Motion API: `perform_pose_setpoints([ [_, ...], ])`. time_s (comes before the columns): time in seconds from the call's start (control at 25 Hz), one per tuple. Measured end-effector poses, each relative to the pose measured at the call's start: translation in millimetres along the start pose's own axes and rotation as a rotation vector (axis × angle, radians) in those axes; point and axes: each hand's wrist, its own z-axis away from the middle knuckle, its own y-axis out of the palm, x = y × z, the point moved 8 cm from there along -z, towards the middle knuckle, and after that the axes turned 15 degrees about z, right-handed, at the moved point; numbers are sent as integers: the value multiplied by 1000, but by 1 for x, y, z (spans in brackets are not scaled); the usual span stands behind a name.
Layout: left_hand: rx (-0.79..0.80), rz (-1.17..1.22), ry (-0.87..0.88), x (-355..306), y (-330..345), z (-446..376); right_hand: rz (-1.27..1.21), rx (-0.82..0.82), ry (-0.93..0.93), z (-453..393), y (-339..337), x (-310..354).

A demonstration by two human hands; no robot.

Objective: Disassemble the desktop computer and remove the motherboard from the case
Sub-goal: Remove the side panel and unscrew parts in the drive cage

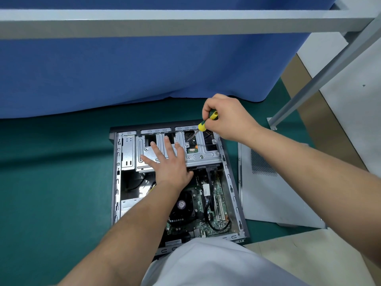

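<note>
Computer case [228,162]: lying open on its side on the green floor, in the middle of the view, right in front of the person.
Motherboard [208,211]: sitting inside the case, in the near half, green with black wires [208,195] running over it.
Fan [182,204]: sitting round and dark on the motherboard, partly hiding under the left arm.
Metal drive cage [203,154]: filling the far half of the case, shiny grey, with a small screw [187,144] showing on top.
Left hand [168,162]: lying flat on the metal drive cage, fingers spreading wide and straight, pressing down and holding nothing.
Right hand [225,118]: curling its fingers tight around the screwdriver handle, hovering over the far right corner of the case.
Screwdriver [207,121]: yellow and green, tilting down to the left, its thin tip pointing at the screw on the cage.
Side panel [276,182]: lying flat on the floor just to the right of the case, grey, with a patch of little holes.
Floor [51,182]: showing dark green under the case, turning pale and cream on the right side.
Blue cloth [123,69]: hanging down behind the case and touching the floor.
Grey metal frame [165,21]: crossing the top of the view, with one leg slanting down to the floor on the right.
Clothes [216,265]: showing pale at the bottom, covering the near edge of the case.
</note>
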Motion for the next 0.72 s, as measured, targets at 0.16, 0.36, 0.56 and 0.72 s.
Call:
perform_pose_setpoints([
  [0.16, 3, 2, 4, 0, 0, 0, -19, -26, 20, -1, -6, -5],
  [0.36, -2, 12, 8, 0, -1, 1, -277, -220, 157, 2, -25, -16],
  [0.56, -6, 8, 13, 0, -1, 1, -74, -334, 19, -8, -25, 0],
  [0.72, -10, -6, 11, 1, 0, 0, 207, 85, 84, -13, 53, -6],
])
